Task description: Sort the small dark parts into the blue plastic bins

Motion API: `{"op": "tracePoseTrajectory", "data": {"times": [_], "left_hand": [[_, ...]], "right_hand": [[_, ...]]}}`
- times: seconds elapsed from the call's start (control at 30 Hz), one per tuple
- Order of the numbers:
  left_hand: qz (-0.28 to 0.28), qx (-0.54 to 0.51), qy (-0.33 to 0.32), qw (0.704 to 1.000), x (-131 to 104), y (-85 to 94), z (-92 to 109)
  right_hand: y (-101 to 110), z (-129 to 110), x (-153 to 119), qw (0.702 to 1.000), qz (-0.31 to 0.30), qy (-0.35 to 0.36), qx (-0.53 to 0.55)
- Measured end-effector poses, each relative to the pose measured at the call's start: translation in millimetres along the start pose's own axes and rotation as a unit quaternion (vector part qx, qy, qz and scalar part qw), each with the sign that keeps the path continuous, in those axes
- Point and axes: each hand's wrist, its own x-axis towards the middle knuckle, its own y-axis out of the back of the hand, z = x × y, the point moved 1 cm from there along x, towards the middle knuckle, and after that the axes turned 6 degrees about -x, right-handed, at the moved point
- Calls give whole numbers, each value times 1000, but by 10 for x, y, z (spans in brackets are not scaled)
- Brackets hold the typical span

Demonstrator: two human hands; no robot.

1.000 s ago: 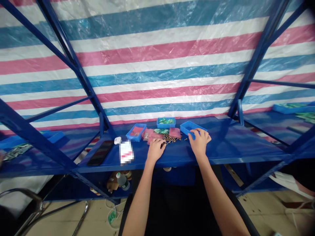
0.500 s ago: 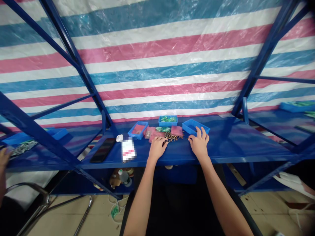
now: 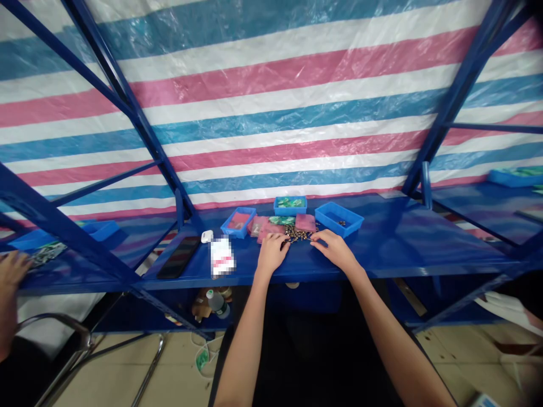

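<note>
A loose pile of small brass-and-black metal pieces [image 3: 300, 233] lies on the blue bench. My left hand [image 3: 272, 254] rests at the pile's left edge, fingers curled and thumb close to them; whatever is in its grip is hidden. At the right edge, my right hand [image 3: 335, 249] brings thumb and forefinger together by the pieces, too small to tell what they pinch. Behind that hand, a blue tray [image 3: 353, 227] has a few small dark pieces [image 3: 341, 223] on its floor. Pink packets [image 3: 305, 222] and green packets [image 3: 282, 220] border the pile.
Left of the pile stands a blue tray of pink packets [image 3: 238, 221]; behind it, one with green packets [image 3: 291, 202]. A black phone [image 3: 180, 258], a white earbud case [image 3: 207, 236] and a blurred-out white item [image 3: 222, 256] lie leftward. Another person's hand [image 3: 12, 271] is far left.
My right hand has moved left from in front of the right tray to the pile, its spread fingers closing. Small pieces now show in that tray. My left hand stays put.
</note>
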Motion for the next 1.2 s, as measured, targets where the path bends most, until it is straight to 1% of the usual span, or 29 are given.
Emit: {"op": "tracePoseTrajectory", "data": {"times": [0.07, 0.13, 0.2, 0.23, 0.27, 0.3, 0.37, 0.4, 0.43, 0.47, 0.5, 0.57, 0.7, 0.77, 0.83, 0.9, 0.97, 1.03, 1.2], "left_hand": [[0, 1, -2, 1000, 1, 2, 2], [-1, 2, -2, 1000, 1, 5, 3], [-1, 1, 1, 1000, 0, 8, 3], [-1, 0, 1, 1000, -1, 11, 4], [0, -2, 1, 1000, -1, 14, 6], [1, -3, 1, 1000, -1, 17, 8], [-3, -5, 3, 1000, -2, 24, 14], [-6, -6, 5, 1000, -3, 27, 18], [-9, -6, 7, 1000, -4, 31, 23], [-11, -6, 8, 1000, -7, 34, 27], [-11, -5, 8, 1000, -9, 37, 32], [-9, -6, 6, 1000, -14, 42, 38], [-11, -13, 5, 1000, -9, 44, 33], [-12, -21, 4, 1000, -3, 41, 23], [-12, -29, 3, 1000, 2, 38, 12], [-9, -35, 4, 999, 3, 36, 3], [-7, -37, 4, 999, 4, 38, -3], [-9, -37, 6, 999, 4, 44, -4], [-7, -37, 5, 999, 9, 59, 6]], "right_hand": [[-4, 7, -9, 1000, 13, -9, 14], [14, 0, -6, 999, 33, -6, -1], [52, 8, 7, 996, 71, -18, -52], [76, 26, 16, 990, 104, -42, -91], [99, 54, 24, 977, 146, -80, -133], [120, 89, 29, 957, 192, -130, -174], [141, 164, 29, 907, 265, -234, -230], [140, 192, 26, 887, 284, -270, -244], [133, 209, 23, 876, 291, -290, -252], [123, 212, 20, 874, 289, -295, -257], [114, 198, 17, 878, 281, -286, -261], [102, 132, 12, 898, 248, -243, -268], [95, -33, 19, 943, 145, -136, -267], [66, -73, 38, 962, 83, -83, -248], [7, -76, 64, 978, 4, -25, -208], [-65, -53, 89, 984, -60, 9, -165], [-119, -20, 106, 987, -86, 8, -138], [-143, 4, 114, 988, -90, -3, -125], [-104, 0, 112, 991, -94, -7, -96]]}}
